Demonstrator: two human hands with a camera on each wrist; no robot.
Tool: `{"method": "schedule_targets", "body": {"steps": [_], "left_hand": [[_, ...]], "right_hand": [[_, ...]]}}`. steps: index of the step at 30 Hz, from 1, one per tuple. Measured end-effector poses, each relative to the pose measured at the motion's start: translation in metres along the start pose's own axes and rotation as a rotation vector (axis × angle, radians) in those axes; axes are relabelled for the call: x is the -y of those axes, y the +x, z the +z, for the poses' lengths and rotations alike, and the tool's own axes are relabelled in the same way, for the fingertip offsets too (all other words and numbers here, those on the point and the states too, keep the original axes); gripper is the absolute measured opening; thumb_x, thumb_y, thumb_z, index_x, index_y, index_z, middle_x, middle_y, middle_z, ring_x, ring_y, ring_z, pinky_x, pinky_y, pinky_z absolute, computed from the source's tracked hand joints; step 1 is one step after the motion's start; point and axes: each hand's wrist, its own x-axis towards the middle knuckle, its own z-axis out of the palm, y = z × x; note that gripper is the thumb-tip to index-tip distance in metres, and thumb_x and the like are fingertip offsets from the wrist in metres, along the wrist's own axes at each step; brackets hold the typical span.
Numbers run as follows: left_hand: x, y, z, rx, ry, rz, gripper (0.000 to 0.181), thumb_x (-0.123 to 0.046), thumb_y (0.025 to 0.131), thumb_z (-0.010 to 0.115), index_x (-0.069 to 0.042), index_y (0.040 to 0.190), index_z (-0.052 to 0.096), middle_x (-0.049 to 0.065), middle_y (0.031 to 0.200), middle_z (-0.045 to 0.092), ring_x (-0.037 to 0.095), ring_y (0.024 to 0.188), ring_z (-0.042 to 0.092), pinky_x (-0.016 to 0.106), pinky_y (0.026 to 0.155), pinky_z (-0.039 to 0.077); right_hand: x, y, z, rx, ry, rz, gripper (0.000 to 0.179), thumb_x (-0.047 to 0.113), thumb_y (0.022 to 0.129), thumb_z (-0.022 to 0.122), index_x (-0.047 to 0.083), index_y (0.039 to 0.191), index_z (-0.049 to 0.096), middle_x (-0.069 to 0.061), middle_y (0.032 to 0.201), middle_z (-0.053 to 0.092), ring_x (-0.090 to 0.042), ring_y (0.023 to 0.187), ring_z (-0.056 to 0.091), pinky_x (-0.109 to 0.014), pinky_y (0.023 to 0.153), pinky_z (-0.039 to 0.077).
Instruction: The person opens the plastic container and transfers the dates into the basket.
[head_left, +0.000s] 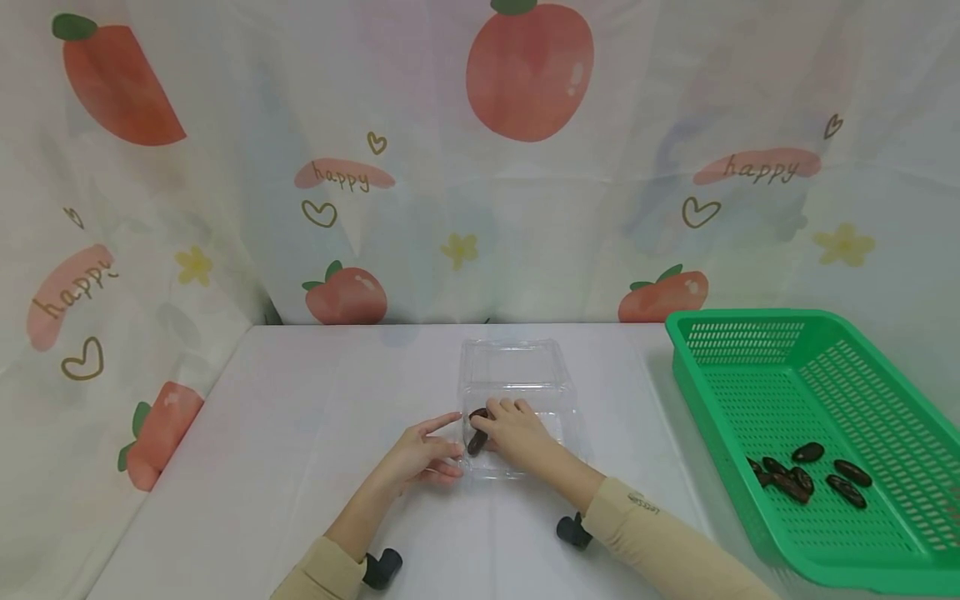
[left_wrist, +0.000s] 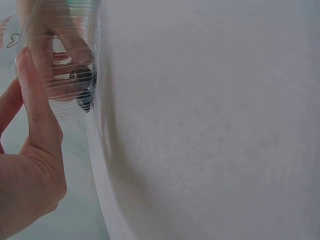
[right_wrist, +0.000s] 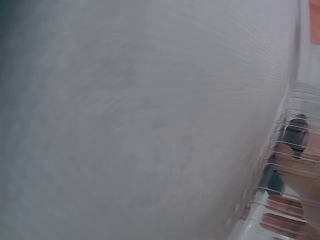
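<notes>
A clear plastic clamshell box [head_left: 517,477] stands on the white table, its lid [head_left: 513,364] folded back behind it. Reaching into the box from the right, my right hand [head_left: 517,432] has its thumb and fingers around a dark brown date [head_left: 478,412] by the left wall. A second date [head_left: 476,443] lies just in front of it. My left hand [head_left: 423,454] is at the outside of the left wall, fingers extended, and a fingertip [left_wrist: 26,62] touches the plastic in the left wrist view. Through the ribbed wall, the right wrist view shows dates [right_wrist: 296,134] beside the right fingers.
At the right stands a green perforated basket [head_left: 720,467] holding several dates [head_left: 851,473]. A printed cloth [head_left: 525,225] hangs behind the table. Dark wrist devices [head_left: 383,569] sit under both forearms.
</notes>
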Motion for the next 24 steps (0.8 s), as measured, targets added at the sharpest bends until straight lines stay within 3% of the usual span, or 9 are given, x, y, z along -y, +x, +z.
{"method": "schedule_targets", "body": {"steps": [5,12,20,24], "left_hand": [[0.001,0.001,0.000,-0.002,0.009,-0.002,0.061,-0.012,0.085,0.063,-0.015,0.140,0.037,0.013,0.094,0.066,0.018,0.062,0.066,0.031,0.057,0.057],[0.001,0.001,0.000,-0.002,0.013,0.000,0.060,-0.011,0.086,0.062,-0.014,0.140,0.037,0.014,0.094,0.066,0.017,0.062,0.066,0.032,0.059,0.057],[-0.019,-0.017,0.005,0.007,0.010,0.004,0.058,-0.008,0.086,0.061,-0.010,0.139,0.038,0.017,0.095,0.066,0.015,0.061,0.066,0.030,0.060,0.057],[-0.022,-0.020,0.006,0.010,0.010,0.004,0.057,-0.009,0.087,0.060,-0.011,0.139,0.038,0.016,0.096,0.066,0.014,0.061,0.066,0.030,0.061,0.057]], "right_hand": [[0.001,0.000,-0.001,0.043,-0.008,0.006,0.031,0.034,0.075,0.068,0.024,0.103,0.059,0.000,0.090,0.049,-0.019,0.083,0.050,-0.034,0.072,0.042],[0.000,-0.001,0.000,0.041,-0.004,-0.007,0.030,0.036,0.074,0.068,0.024,0.101,0.062,0.000,0.090,0.051,-0.020,0.083,0.051,-0.035,0.072,0.043],[-0.002,-0.002,-0.001,0.068,-0.017,0.006,0.029,0.038,0.076,0.067,0.022,0.100,0.062,0.000,0.091,0.053,-0.019,0.083,0.052,-0.035,0.074,0.043],[-0.003,-0.004,-0.006,0.078,-0.023,0.018,0.026,0.038,0.077,0.067,0.022,0.098,0.062,0.001,0.088,0.053,-0.019,0.083,0.053,-0.036,0.075,0.043]]}}
